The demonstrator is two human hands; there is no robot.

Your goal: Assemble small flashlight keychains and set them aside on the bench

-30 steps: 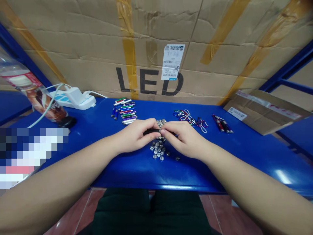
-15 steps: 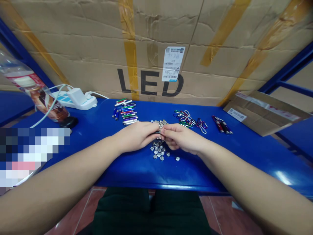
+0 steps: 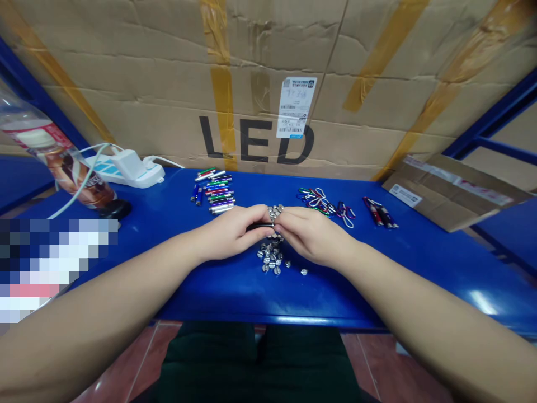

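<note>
My left hand (image 3: 230,232) grips a slim black flashlight tube (image 3: 260,225), held level between thumb and fingers. My right hand (image 3: 312,232) is closed in a pinch at the tube's right end. Its fingertips hide whatever small part may be there. Around and below the hands lie small silver slotted caps (image 3: 272,258), with one stray cap (image 3: 304,272) to the right. Just behind the fingertips is a cluster of small round silver pieces (image 3: 276,211).
Coloured metal tubes (image 3: 218,193) lie back left, and coloured carabiners (image 3: 321,202) back right. Farther right are several keychain flashlights (image 3: 380,215) and a small carton (image 3: 455,193). A power strip (image 3: 130,170) and a tilted bottle (image 3: 67,162) stand left. A large cardboard box (image 3: 168,84) walls the back.
The right fingers have turned over the tube's end, bringing the back of the hand more into view. More of the black tube shows in my left hand.
</note>
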